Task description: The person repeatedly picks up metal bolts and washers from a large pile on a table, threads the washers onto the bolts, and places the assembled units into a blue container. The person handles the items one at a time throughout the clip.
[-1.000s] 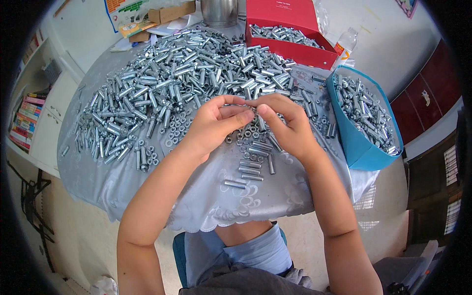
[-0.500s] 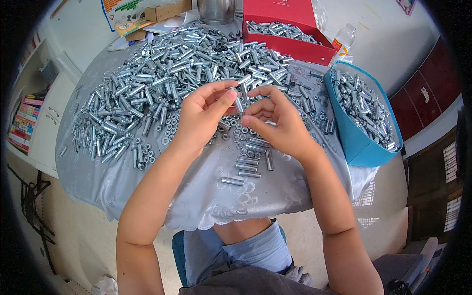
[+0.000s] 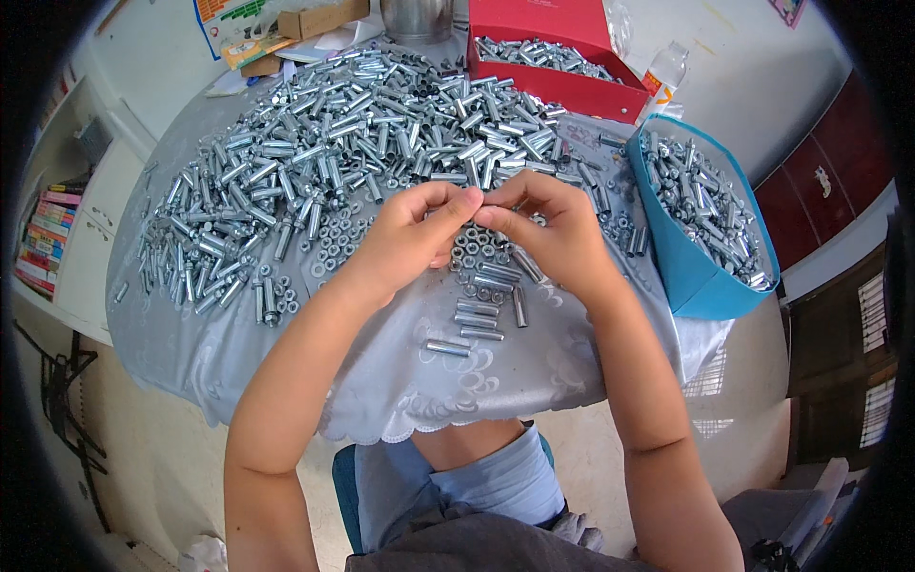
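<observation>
Over the middle of the table, my left hand and my right hand meet at the fingertips. The left thumb and forefinger are pinched together; half a second ago they held a shiny metal sleeve, now mostly hidden behind the fingers. Thumb and forefinger of my right hand close at the same spot, on something too small or covered to make out. Below the hands lie loose metal sleeves and several hex nuts. Behind them spreads a large heap of metal sleeves and bolts.
A blue fabric bin full of assembled bolts stands at the right. Behind it are a clear bottle and a red box holding more metal pieces. A metal pot and a cardboard box stand at the back.
My hands have come together; the right fingers, spread apart before, now pinch against the left fingertips. The sleeve seen upright in my left hand has become mostly hidden.
</observation>
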Tool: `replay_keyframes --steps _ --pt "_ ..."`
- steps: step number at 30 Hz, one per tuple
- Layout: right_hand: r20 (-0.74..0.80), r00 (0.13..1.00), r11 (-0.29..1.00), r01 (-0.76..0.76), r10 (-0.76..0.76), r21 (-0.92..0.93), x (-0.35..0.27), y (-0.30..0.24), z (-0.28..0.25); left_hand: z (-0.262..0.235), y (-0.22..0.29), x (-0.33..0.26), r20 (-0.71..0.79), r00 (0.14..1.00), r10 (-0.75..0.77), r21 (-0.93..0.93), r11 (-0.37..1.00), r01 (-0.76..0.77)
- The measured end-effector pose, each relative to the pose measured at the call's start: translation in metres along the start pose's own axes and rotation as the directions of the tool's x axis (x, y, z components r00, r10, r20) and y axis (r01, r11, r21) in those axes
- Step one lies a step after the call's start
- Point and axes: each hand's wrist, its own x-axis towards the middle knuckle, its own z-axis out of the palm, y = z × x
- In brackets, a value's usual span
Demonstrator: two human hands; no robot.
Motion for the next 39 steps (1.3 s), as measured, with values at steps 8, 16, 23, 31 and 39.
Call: replay_keyframes --steps 8,16,23,31,39 --pt "-0.182 0.979 0.994 -0.077 0.089 0.072 0.004 0.009 -0.013 -0.002 0.006 -0.003 -0.005 0.995 -0.103 -0.099 0.990 0.102" --pt "-0.392 0.892 0.956 -0.280 0.226 -0.087 0.010 0.029 -0.045 -0.006 0.009 0.000 -0.121 0.988 -0.098 -0.213 0.975 0.071" --pt "-0.357 0.896 0.810 -0.408 0.265 -0.422 0.002 0.040 -0.052 -0.012 0.007 0.001 -0.124 0.989 -0.074 -0.262 0.964 0.039" --pt "-0.179 0.915 0.768 -0.401 0.361 -0.499 -0.001 0.038 -0.057 -0.009 0.006 0.000 -0.206 0.977 -0.046 -0.241 0.971 -0.005" --pt "-0.107 0.933 0.631 -0.313 0.342 -0.710 -0.008 0.022 -0.055 -0.009 0.001 0.002 -0.128 0.990 -0.063 -0.112 0.993 0.049"
